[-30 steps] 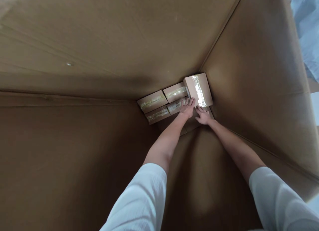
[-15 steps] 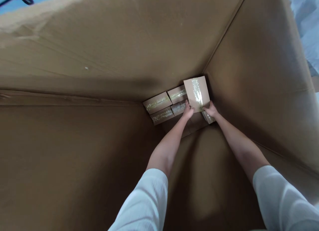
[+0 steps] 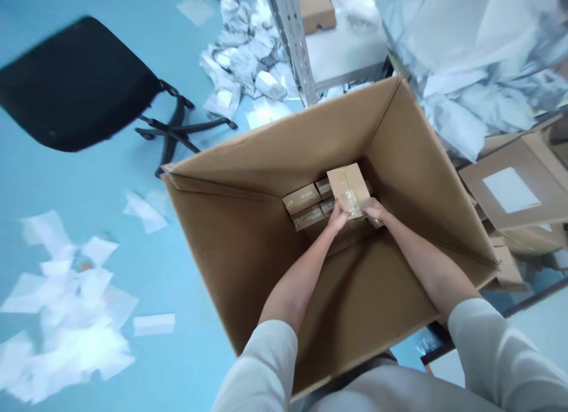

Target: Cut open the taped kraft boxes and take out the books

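Between my two hands is a small cardboard box (image 3: 348, 184) with clear tape down its middle. My left hand (image 3: 338, 216) grips its near left corner, and my right hand (image 3: 374, 209) grips the near right corner. Both reach deep inside a large open carton (image 3: 248, 305). Under and beside the held box, several similar taped boxes (image 3: 302, 199) sit in rows on the carton's bottom, against its far wall. The held box and my hands hide some of them.
A black office chair (image 3: 84, 86) stands on the blue floor at the left. White papers (image 3: 80, 317) lie scattered below it. Behind the carton are a metal shelf post (image 3: 293, 45) and a heap of white packets (image 3: 248, 63). More cardboard boxes (image 3: 515, 181) stand at the right.
My head has drawn back and up, so the whole carton and the room around it now show. Both hands still hold the small box, which appears raised above the others.
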A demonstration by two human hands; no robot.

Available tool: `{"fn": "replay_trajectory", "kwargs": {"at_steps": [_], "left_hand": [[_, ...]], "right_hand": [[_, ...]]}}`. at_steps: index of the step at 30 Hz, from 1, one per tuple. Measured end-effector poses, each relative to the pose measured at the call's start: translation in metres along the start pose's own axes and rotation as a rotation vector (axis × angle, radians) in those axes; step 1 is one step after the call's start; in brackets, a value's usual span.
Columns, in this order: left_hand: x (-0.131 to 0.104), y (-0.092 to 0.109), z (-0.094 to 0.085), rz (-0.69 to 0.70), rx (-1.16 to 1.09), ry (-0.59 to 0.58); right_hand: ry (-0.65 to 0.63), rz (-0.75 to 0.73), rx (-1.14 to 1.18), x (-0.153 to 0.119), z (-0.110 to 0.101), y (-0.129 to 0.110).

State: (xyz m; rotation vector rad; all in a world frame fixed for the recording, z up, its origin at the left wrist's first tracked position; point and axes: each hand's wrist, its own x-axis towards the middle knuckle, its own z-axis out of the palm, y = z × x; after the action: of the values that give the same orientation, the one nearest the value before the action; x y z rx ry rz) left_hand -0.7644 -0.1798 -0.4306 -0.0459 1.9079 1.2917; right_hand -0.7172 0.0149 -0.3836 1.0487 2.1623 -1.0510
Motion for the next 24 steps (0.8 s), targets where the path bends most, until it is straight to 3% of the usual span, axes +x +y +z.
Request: {"fn": "replay_trajectory", "kwargs": {"at_steps": [7,13,17,21,24], "left_hand": [[-0.114,0.084,-0.045,0.077,0.098,0.029],[-0.224,0.133,-0.087,0.261,0.198,0.028],[-0.297,0.163,-0.112,0.439,0.291,0.041],[-0.364,0.194,-0.121,0.639,0.363,0.047],[-0.405,0.216,-0.112,0.724,0.384,0.019]], "right_hand": [[0.023,-0.111,0.189,-0.119,-0.038,-0.056],[0.123,-0.169,0.352,-0.25,-0.048,-0.09],[0.216,-0.291,0.429,-0.334,-0.06,-0.102],[0.332,-0.437,0.491,-0.408,-0.077,-0.101],[0.429,-0.476,0.536,-0.453,-0.09,-0.092]]}}
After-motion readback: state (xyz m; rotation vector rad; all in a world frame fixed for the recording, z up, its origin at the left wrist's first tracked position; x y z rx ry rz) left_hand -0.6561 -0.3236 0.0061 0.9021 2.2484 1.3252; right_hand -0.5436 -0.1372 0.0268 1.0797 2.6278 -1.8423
